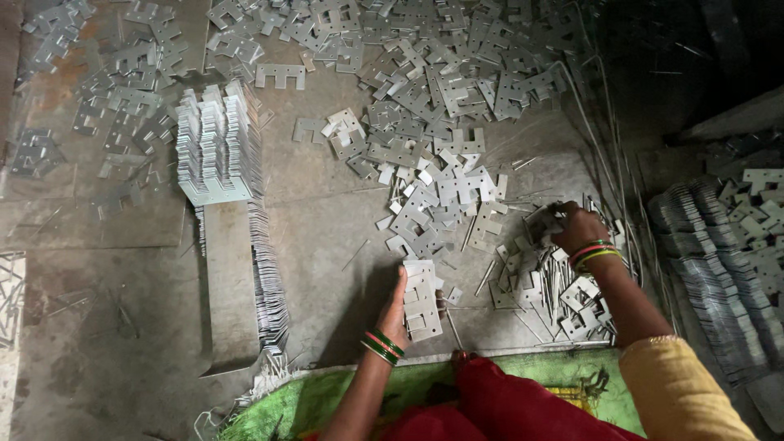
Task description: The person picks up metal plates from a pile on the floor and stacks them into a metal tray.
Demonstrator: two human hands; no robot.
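A grey concrete floor fills the head view, stained and dusty; across its far part lies a wide scatter of loose metal plates, flat, pale grey, notched like the letter E, lying at all angles and overlapping; at the left a tall ordered stack of the same plates stands on edge in tight rows, and from it a long fallen row trails toward the person along a flat grey slab; at the far right more rows of plates lie fanned in the shadow; a green mat edges the bottom of the view, with red cloth over it and a yellow sleeve on the right arm; the left hand, bangles at the wrist, is closed around a small squared bundle of plates, thumb side against its left edge, the bundle resting on the floor just in front of the mat; the right hand, also bangled, is curled down into a small heap of plates and thin metal strips to the right of the bundle, fingers bent on pieces at the top of the heap; whether it grips one cannot be told.
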